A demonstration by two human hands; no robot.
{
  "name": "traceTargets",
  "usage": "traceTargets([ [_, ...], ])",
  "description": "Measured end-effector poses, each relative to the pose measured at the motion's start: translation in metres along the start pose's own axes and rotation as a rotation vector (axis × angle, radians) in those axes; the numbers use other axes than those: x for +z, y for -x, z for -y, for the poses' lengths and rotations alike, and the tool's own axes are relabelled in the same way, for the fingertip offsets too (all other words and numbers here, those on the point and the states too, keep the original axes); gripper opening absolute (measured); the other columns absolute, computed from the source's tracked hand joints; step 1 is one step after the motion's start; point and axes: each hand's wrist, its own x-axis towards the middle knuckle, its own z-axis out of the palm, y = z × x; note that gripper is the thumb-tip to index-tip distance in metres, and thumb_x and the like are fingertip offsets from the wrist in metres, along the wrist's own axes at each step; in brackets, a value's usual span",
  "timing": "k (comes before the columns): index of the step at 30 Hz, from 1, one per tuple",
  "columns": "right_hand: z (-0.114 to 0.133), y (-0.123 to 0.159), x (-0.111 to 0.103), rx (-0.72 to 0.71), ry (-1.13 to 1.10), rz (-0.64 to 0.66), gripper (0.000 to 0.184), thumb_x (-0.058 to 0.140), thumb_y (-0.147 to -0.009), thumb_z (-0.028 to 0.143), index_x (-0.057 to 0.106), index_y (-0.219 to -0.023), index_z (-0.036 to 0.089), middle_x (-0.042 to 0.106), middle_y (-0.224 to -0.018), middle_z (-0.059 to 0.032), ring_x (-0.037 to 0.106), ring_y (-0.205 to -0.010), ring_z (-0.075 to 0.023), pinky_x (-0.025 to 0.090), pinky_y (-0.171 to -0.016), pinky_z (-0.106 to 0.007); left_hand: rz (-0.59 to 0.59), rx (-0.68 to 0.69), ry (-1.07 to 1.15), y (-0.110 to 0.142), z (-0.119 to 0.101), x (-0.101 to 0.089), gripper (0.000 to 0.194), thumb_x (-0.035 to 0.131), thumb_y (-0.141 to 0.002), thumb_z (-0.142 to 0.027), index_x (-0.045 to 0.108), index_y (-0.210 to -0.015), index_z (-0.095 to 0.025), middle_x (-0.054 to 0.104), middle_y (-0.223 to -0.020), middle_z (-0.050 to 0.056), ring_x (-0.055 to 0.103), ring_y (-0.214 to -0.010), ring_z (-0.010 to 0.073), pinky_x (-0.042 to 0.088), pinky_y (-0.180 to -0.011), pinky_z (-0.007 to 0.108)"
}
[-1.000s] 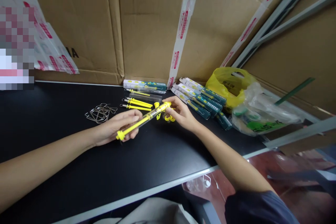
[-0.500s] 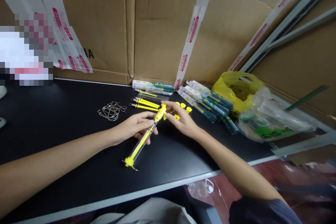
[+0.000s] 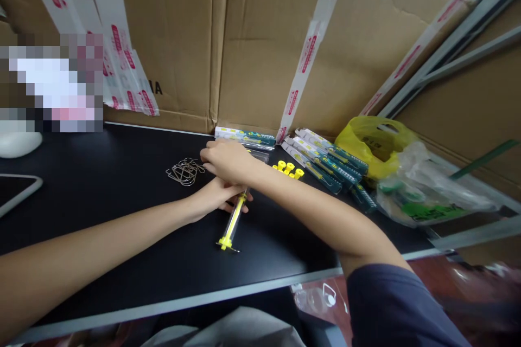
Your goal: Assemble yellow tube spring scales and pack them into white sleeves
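My left hand (image 3: 215,195) is wrapped round a clear tubular spring scale (image 3: 233,226) with a yellow rod inside. Its yellow lower end (image 3: 223,242), with a bent wire hook, points toward me. The upper end is hidden behind my hands. My right hand (image 3: 228,160) reaches across above the left one, fingers curled down. Its fingertips are beside a tangled pile of bent wire hooks (image 3: 185,172); what they hold, if anything, is hidden. Right of my right wrist lie several yellow caps (image 3: 290,167). The hand and forearm cover the spot where yellow rods were lying.
Printed boxes (image 3: 321,154) lie at the back right, with another box (image 3: 244,134) at the back. A yellow plastic bag (image 3: 372,143) and a clear bag (image 3: 431,190) stand at right. A cardboard wall (image 3: 175,38) closes the back. A white-edged device (image 3: 20,195) is at far left.
My right hand has left the upper end of the spring scale and crossed leftward over my left hand. The scale now stands steeper in the picture. The view has turned slightly left.
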Motion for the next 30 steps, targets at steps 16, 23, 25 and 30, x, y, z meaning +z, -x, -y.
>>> traceTargets([
  [16, -0.026, -0.02, 0.004, -0.01, -0.106, 0.11, 0.021, 0.061, -0.082, 0.011, 0.07, -0.099, 0.018, 0.071, -0.097, -0.0054, 0.062, -0.083, -0.0173, 0.031, -0.06, -0.026, 0.049, 0.03, 0.068, -0.006, 0.003, -0.004, 0.048, 0.075, -0.076, -0.045, 0.049, -0.106, -0.018, 0.071, -0.08, 0.006, 0.071, -0.063, 0.0199, 0.053, -0.057, 0.03],
  [23, 0.012, -0.037, 0.008, -0.245, -0.087, 0.112, 0.033, 0.054, -0.088, 0.006, 0.065, -0.116, 0.018, 0.068, -0.109, -0.0085, 0.064, -0.094, -0.0198, 0.036, -0.062, -0.027, 0.047, 0.001, 0.028, -0.003, 0.001, -0.003, 0.037, 0.073, -0.077, -0.041, 0.061, -0.097, -0.013, 0.07, -0.082, 0.007, 0.068, -0.065, 0.0185, 0.053, -0.062, 0.032],
  [25, 0.02, -0.045, 0.009, -0.296, -0.066, 0.125, 0.028, 0.052, -0.089, 0.005, 0.066, -0.109, 0.018, 0.068, -0.105, -0.0077, 0.065, -0.093, -0.02, 0.036, -0.059, -0.027, 0.049, -0.001, 0.014, -0.002, 0.001, -0.003, 0.036, 0.072, -0.077, -0.042, 0.063, -0.097, -0.013, 0.071, -0.084, 0.007, 0.068, -0.067, 0.0187, 0.053, -0.063, 0.032],
  [30, 0.027, -0.053, 0.014, -0.339, 0.042, 0.146, 0.019, 0.053, -0.091, 0.007, 0.066, -0.102, 0.016, 0.069, -0.101, -0.0082, 0.064, -0.095, -0.0211, 0.038, -0.06, -0.026, 0.079, 0.026, 0.028, -0.002, 0.002, -0.004, 0.037, 0.07, -0.078, -0.043, 0.066, -0.102, -0.015, 0.072, -0.088, 0.008, 0.068, -0.071, 0.0202, 0.054, -0.065, 0.034],
])
